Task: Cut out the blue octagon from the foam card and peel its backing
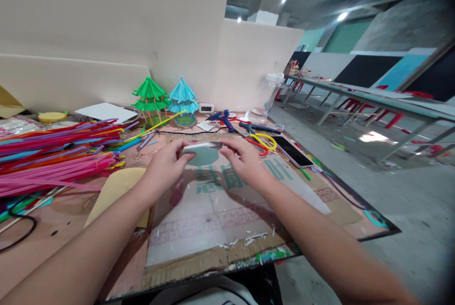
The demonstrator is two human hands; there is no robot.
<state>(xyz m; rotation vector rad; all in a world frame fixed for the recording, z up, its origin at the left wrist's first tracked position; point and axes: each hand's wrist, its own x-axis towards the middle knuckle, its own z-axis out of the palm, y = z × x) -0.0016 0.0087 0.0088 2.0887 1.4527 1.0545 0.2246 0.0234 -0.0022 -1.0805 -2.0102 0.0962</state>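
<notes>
A small white, flat foam piece [199, 146] is held just above the middle of the table [64, 229], between the person's two hands. The left hand [165, 165] is curled closed around the piece's left end, thumb on top. The right hand [243, 158] pinches the right end with closed fingers, and something small and dark shows at its fingertips against the piece's edge; what it is cannot be told. Under the hands lies a flattened sheet of cardboard [213, 219] with teal printed characters, sprinkled with small white scraps. To the left a yellowish cut-out shape [115, 189] lies on the table, and beyond it a large pile of drinking straws [53, 155], mostly pink, with purple, blue and yellow ones mixed in. Behind the hands stand two small models made of straws, a green pagoda [151, 96] and, just beside it, a blue pagoda [183, 98]. To their right lie a blue glue gun [222, 117], yellow-handled scissors [263, 140] and a phone [293, 152] with a dark screen. Tall beige boards [124, 15] wall off the back of the table. On the right, well apart, a long green bench [373, 94] runs along a grey concrete floor [391, 200].
</notes>
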